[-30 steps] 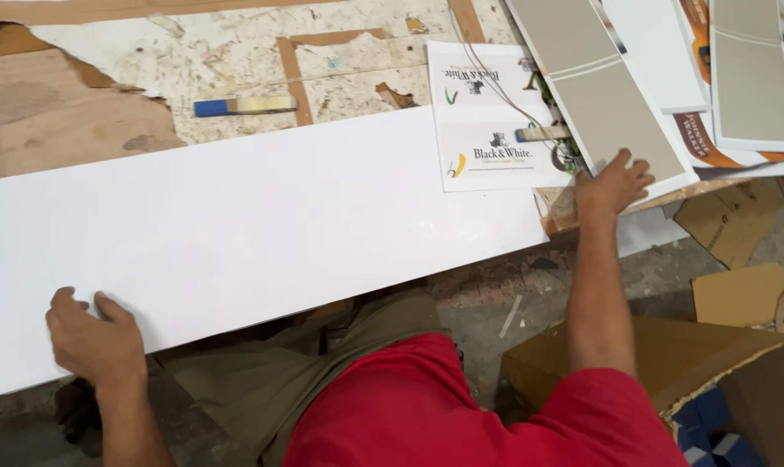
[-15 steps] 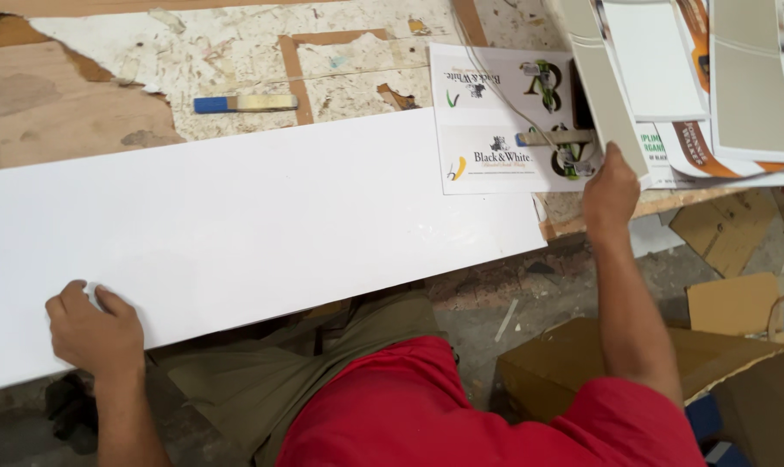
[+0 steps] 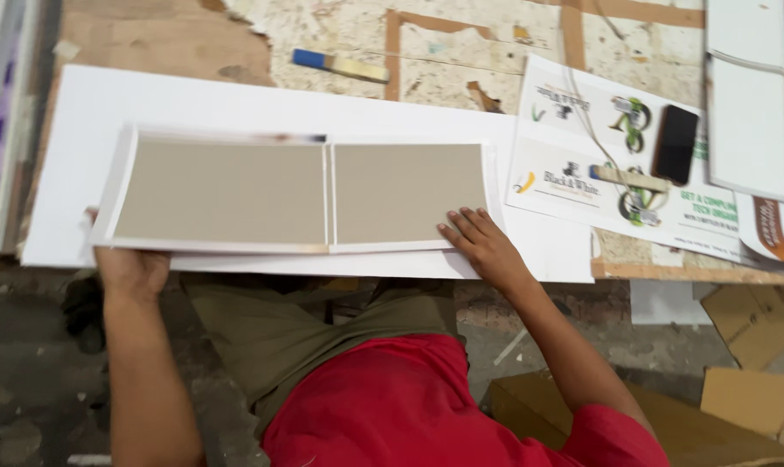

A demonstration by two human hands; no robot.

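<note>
One large white sheet [image 3: 236, 104] covers the worktable [image 3: 167, 39]. Centred on it lies the grey two-panel board [image 3: 297, 195]. Left hand [image 3: 131, 268] supports its 8 o'clock corner, fingers hidden beneath; right hand [image 3: 487, 246], fingers spread, presses its 4 o'clock corner flat, evidently steadying it.

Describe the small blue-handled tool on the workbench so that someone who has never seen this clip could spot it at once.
Start at the long white board lying across the workbench. Just beyond its far edge, on the scarred, paint-flecked bench top, lies the tool, left of a taped brown rectangle. It is a short flat stick, blue at one end and pale yellowish at the other, the only blue thing there.
</note>
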